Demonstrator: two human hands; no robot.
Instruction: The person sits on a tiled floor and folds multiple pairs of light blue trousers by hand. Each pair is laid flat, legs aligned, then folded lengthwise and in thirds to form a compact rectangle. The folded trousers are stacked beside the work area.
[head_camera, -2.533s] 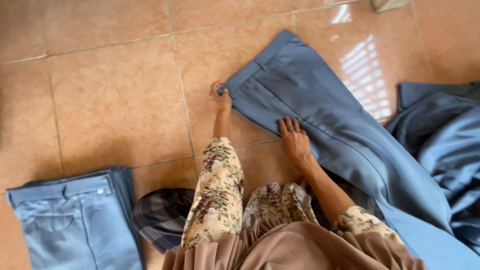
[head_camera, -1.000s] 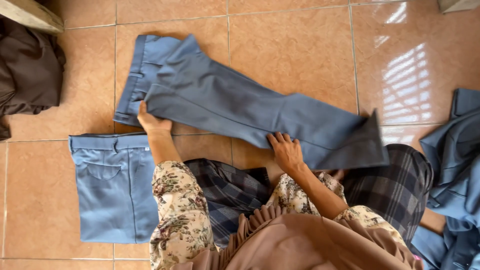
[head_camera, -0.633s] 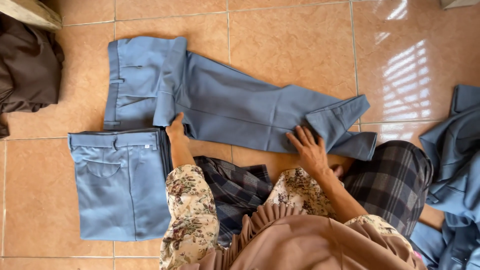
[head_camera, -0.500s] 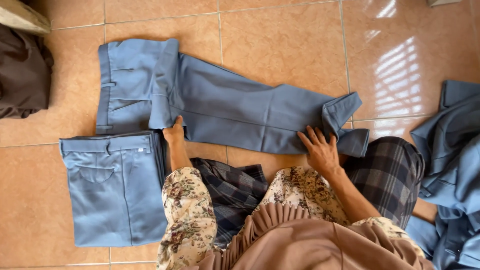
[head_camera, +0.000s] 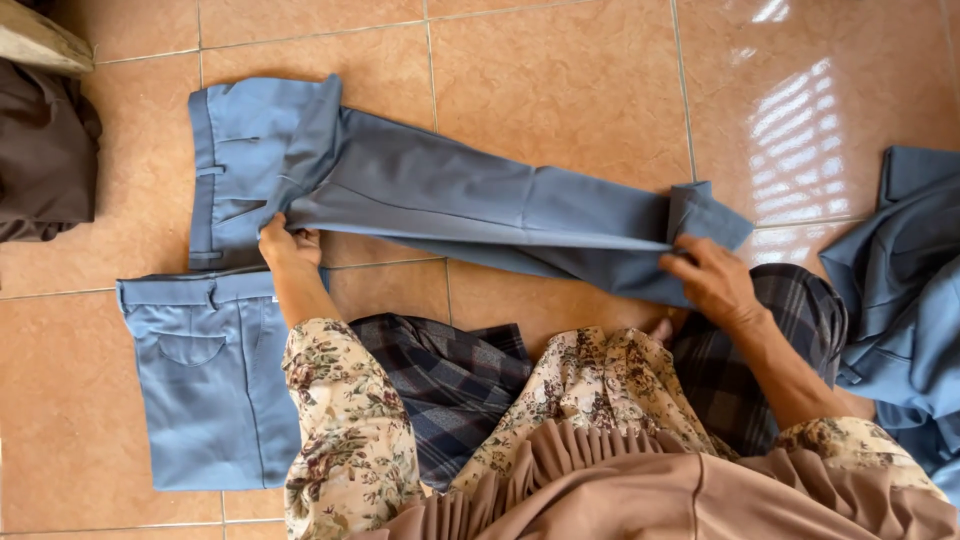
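Blue trousers (head_camera: 450, 200) stretched lengthwise across the tiled floor (head_camera: 560, 90), left hand (head_camera: 288, 243) pinching the fabric near the waistband, right hand (head_camera: 712, 280) gripping the folded hem end, hands well apart, folded trousers (head_camera: 205, 390) just beside the left forearm.

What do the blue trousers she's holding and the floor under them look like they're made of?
Blue trousers: likely a smooth woven suiting fabric, matte, lying flat with a pressed crease. Floor: glazed ceramic tile by the look, orange-tan, with grout lines and glossy window reflections.
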